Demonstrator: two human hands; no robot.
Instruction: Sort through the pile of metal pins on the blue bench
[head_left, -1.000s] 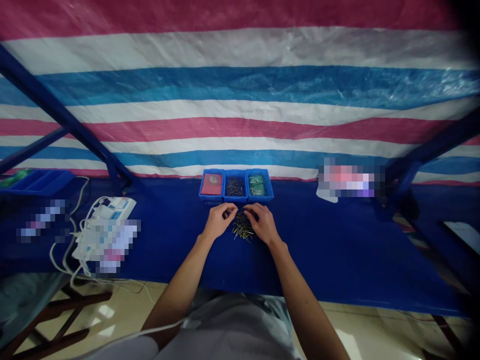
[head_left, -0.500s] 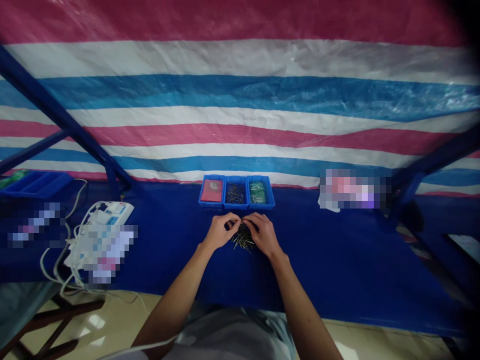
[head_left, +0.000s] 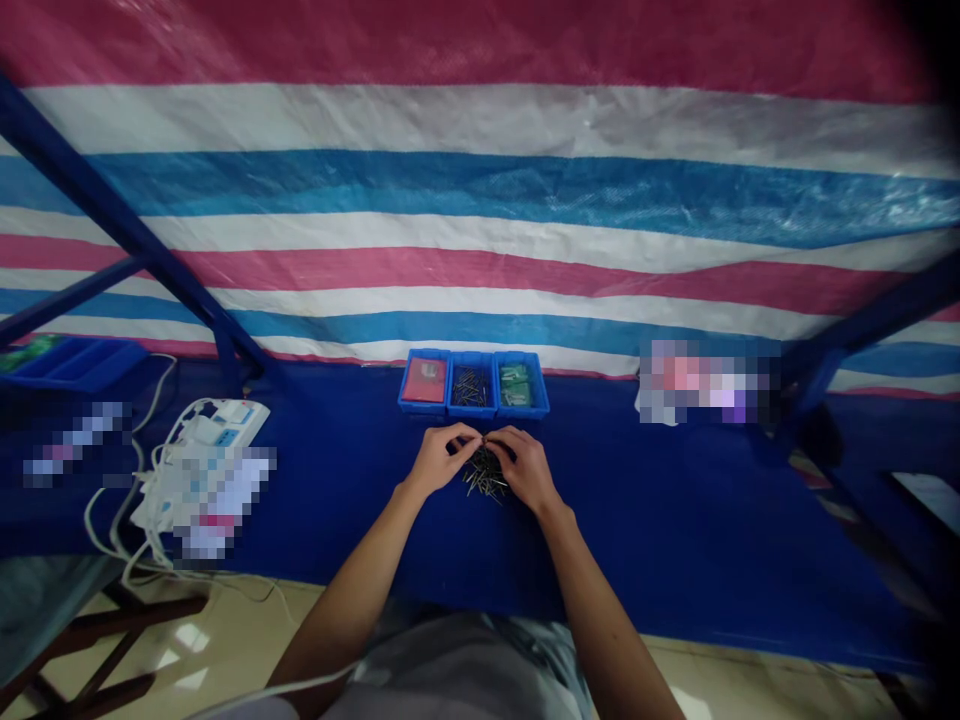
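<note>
Both hands over the worktop (head_left: 645,530), fingers curled, tips nearly meeting just past the pile (head_left: 487,478) of slim metal pieces; screws or nails, too small to tell. Left hand (head_left: 446,460): thumb and forefinger bent into a near-closed loop, tips close together. Right hand (head_left: 521,465): same bent pinch, covering part of the pile's right side. Dark speck where the fingertips meet; can't tell whether either hand grips a piece. Pile lies loose on the worktop, between and below the hands, nearer the body than the bins. Three blue bins stand side by side just beyond the hands: left bin (head_left: 421,408) holds a red pad (head_left: 424,380), middle bin (head_left: 471,411) holds dark slim pieces (head_left: 470,385), right bin (head_left: 523,411) holds green and whitish bits (head_left: 516,385). White power strip (head_left: 241,422) with tangled cables (head_left: 94,520) sits well off to the left, pixelated patch beside it. Another blue tray (head_left: 90,360) at far left. Striped sheet (head_left: 480,260) hangs behind, blue bars (head_left: 180,290) on both sides.
</note>
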